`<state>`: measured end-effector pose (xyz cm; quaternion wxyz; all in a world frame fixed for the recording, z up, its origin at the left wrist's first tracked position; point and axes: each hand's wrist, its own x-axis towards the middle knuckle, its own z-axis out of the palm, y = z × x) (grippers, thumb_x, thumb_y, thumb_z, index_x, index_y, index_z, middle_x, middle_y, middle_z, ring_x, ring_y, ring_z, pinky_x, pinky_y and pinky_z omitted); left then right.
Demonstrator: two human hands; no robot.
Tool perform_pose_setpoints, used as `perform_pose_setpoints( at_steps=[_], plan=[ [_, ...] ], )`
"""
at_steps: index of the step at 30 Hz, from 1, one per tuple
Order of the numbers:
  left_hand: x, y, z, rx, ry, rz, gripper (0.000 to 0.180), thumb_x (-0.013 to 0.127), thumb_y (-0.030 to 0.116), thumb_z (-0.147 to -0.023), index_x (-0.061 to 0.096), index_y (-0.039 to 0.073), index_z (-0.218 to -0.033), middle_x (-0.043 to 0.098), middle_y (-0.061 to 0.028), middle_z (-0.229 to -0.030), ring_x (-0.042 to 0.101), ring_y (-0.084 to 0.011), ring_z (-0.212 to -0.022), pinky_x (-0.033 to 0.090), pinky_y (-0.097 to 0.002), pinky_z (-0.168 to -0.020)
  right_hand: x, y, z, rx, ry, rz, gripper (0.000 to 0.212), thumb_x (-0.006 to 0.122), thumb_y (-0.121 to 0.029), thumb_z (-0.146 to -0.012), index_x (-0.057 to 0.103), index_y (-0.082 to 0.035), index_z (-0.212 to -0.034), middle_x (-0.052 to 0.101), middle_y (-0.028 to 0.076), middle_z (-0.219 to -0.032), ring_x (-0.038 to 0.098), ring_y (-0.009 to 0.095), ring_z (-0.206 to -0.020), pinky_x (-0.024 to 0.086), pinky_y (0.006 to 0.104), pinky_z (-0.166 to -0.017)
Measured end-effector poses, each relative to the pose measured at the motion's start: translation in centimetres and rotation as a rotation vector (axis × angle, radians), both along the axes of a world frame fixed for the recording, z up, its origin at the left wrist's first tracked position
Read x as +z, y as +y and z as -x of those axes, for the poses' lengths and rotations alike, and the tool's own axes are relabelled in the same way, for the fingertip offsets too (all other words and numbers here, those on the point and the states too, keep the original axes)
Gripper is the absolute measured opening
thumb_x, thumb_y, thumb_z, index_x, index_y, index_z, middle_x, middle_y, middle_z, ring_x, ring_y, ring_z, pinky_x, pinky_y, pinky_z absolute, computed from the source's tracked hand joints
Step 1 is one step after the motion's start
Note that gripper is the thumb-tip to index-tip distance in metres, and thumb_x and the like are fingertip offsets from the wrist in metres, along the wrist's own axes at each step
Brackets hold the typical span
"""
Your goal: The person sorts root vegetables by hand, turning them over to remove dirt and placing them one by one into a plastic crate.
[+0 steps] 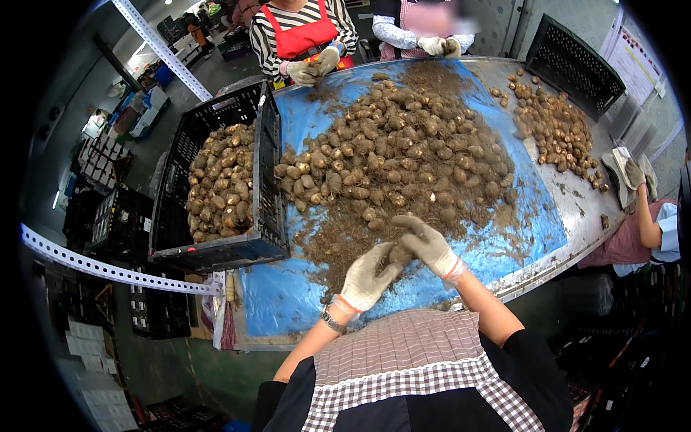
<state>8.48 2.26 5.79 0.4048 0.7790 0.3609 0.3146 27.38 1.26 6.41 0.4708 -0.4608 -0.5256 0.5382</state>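
Close to the near side of the blue-covered table, a brown, hairy taro corm (400, 253) sits between my two gloved hands. My left hand (368, 278), in a whitish knit glove, is closed on it from the left. On its other side my right hand (427, 246) touches the taro, with fingers apart and stretched over it. Part of the taro is hidden by the gloves. Just beyond my hands spreads a big heap of rough taros (403, 155) with loose root fibres and soil around it.
A black crate (270, 180) of cleaner taros stands left. Smaller peeled-looking taros (558, 126) lie on the metal tabletop at right, beside a tilted black crate (574, 68). Two co-workers with gloved hands (313, 68) stand across the table; another person's gloved hand (635, 174) is at right.
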Motion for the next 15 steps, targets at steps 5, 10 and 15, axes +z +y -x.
perform_pose_setpoints(
  at_steps=[5, 10, 15],
  plan=[
    [-1.6, -0.6, -1.3, 0.159, -0.525, 0.867, 0.049, 0.046, 0.044, -0.099, 0.048, 0.004, -0.128, 0.064, -0.0064, -0.102, 0.059, -0.0088, -0.073, 0.049, -0.0241, -0.058, 2.0, 0.7, 1.7, -0.062, -0.503, -0.162, 0.032, 0.053, -0.023, -0.093, 0.062, -0.009, -0.119, 0.069, 0.013, -0.079, 0.067, 0.026, -0.069, 0.051, 0.0341, -0.062],
    [-5.7, 1.8, -1.3, 0.430, -0.387, 0.352, 0.049, 0.043, 0.042, -0.100, 0.059, 0.001, -0.120, 0.066, -0.0146, -0.108, 0.064, -0.0228, -0.095, 0.050, -0.0349, -0.081, 2.7, 1.5, 5.2, -0.176, -0.844, -0.489, 0.027, 0.051, -0.028, -0.093, 0.065, -0.008, -0.103, 0.065, 0.015, -0.072, 0.063, 0.035, -0.064, 0.048, 0.0429, -0.055],
    [1.0, 3.3, -1.8, 0.478, 0.164, -0.128, 0.029, 0.053, 0.031, -0.093, 0.064, 0.004, -0.089, 0.064, -0.0195, -0.074, 0.064, -0.0350, -0.069, 0.050, -0.0436, -0.062, -0.2, 2.9, 5.4, -0.280, -0.242, -0.009, 0.043, 0.047, -0.040, -0.097, 0.067, -0.003, -0.104, 0.071, 0.010, -0.095, 0.065, 0.021, -0.080, 0.049, 0.0309, -0.068]
  ],
)
